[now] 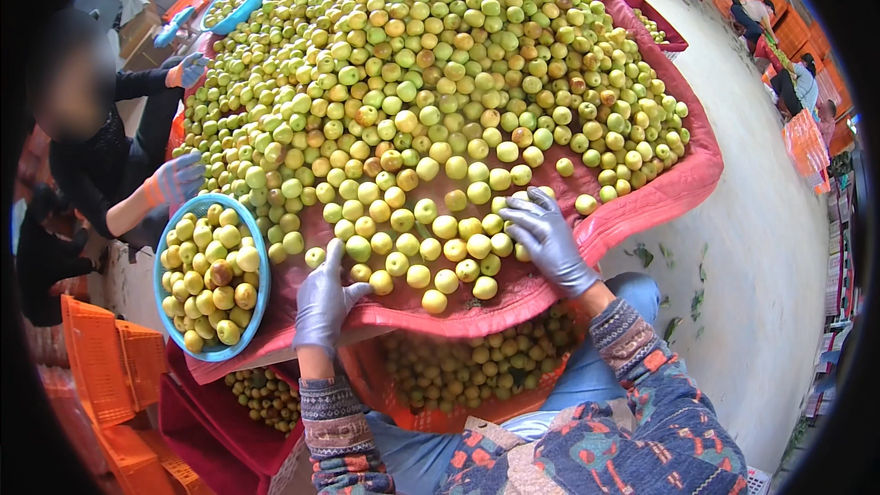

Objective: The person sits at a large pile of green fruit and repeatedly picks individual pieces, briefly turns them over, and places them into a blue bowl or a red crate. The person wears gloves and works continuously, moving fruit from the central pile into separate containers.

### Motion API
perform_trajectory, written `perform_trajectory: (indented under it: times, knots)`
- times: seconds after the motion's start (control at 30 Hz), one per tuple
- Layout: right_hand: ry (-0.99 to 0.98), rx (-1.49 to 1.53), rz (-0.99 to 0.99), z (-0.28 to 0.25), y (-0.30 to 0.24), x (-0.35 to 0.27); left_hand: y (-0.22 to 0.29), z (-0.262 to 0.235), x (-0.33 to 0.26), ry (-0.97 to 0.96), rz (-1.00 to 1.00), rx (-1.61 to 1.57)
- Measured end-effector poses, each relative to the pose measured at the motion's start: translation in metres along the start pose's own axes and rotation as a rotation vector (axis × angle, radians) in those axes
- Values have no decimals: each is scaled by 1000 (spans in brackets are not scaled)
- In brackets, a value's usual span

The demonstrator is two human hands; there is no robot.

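Observation:
A big heap of small yellow-green fruits [431, 101] lies on a red cloth [678, 183]. My left hand [323, 301], in a grey glove, rests on the cloth at the near edge of the heap, fingers apart, thumb near a fruit. My right hand [547, 236], also gloved, lies flat with spread fingers against the fruits at the heap's near right side. Neither hand holds anything. Below the cloth's near edge an orange crate [449, 417] holds more fruits.
A blue basin [259, 261] full of fruits sits at my left. A person in black with gloved hands [176, 179] works at the heap's left side. Another blue basin [240, 14] is far left. Orange crates [110, 362] and a red crate [220, 412] stand lower left. More people sit far right.

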State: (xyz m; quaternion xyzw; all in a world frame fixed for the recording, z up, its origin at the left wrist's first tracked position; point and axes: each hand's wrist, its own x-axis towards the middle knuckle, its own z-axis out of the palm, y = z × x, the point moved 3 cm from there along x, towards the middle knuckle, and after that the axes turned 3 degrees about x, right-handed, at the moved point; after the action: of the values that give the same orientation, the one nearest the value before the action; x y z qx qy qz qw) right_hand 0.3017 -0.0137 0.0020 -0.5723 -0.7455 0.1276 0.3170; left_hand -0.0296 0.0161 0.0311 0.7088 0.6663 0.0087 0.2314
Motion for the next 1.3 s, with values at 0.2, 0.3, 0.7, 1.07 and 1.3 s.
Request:
perform_trajectory:
  times: [0.2,0.3,0.7,1.07,1.3]
  knots:
    - [47,484,397,-23,6,-3,26,18,4,-17,289,-208]
    - [-39,613,302,-8,-7,-4,34,23,3,-146,264,-356]
    - [88,294,266,-1,11,-5,46,43,8,-42,392,-411]
    - [-329,963,526,10,-25,-21,82,53,-1,-433,458,-834]
    - [-572,1116,608,16,-44,-37,107,63,-18,-650,516,-779]
